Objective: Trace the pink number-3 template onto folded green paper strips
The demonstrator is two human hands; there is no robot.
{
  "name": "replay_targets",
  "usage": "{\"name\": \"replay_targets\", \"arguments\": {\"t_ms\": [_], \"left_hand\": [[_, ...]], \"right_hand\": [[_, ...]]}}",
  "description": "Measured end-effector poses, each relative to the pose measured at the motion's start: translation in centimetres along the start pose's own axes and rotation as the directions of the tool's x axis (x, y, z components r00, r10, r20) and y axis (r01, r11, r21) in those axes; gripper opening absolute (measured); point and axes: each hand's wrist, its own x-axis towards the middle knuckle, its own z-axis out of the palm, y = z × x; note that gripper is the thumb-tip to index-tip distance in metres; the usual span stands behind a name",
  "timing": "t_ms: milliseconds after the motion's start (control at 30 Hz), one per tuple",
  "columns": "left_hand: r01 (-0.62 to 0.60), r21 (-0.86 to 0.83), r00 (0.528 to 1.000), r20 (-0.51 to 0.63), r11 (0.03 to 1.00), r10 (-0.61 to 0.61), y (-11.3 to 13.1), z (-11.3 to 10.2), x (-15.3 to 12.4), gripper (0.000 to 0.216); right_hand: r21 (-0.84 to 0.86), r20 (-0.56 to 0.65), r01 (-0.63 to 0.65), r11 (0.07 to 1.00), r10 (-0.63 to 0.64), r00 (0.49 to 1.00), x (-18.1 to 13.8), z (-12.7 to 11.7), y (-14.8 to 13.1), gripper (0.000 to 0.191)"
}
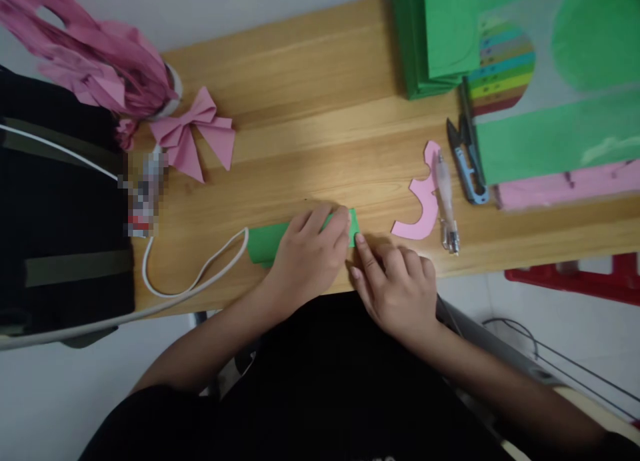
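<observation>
A strip of green paper [265, 242] lies flat near the front edge of the wooden table [310, 101]. My left hand [307, 254] rests on top of it with curled fingers, pressing its right part down. My right hand [395, 284] meets the strip's right end, with its forefinger tip pinching or pressing the paper's edge. Most of the strip's middle is hidden under my left hand.
A pink paper cut-out [423, 204], a clear pen [446, 204] and small snips [467, 164] lie to the right. Green paper stacks [435, 34] and sheets [555, 138] fill the back right. A pink paper bow [195, 134], pink strips [95, 54], a white cable [195, 278] and black bag [55, 201] sit left.
</observation>
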Motion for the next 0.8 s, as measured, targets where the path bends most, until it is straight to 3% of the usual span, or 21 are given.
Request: {"name": "replay_targets", "arguments": {"t_ms": [133,433,633,800], "left_hand": [[-0.005,0.018,1.0,0.015,1.0,0.005,0.4,-0.2,0.1,0.024],[-0.03,0.064,0.998,0.06,0.998,0.026,0.8,0.0,-0.6,0.031],[0.001,0.028,1.0,0.012,1.0,-0.002,0.7,0.2,-1.1,0.028],[0.009,0.026,0.999,0.049,1.0,-0.011,0.6,0.2,-1.3,0.031]], "right_hand": [[-0.022,-0.055,0.096,0.995,-0.097,0.994,0.0,-0.1,0.3,0.033],[0.225,-0.002,0.284,0.932,-0.291,0.957,1.0,-0.2,1.7,0.041],[0.197,-0.06,0.299,0.934,-0.293,0.954,1.1,-0.1,2.1,0.039],[0.307,-0.115,0.281,0.909,-0.258,0.959,1.0,0.8,2.6,0.043]]}}
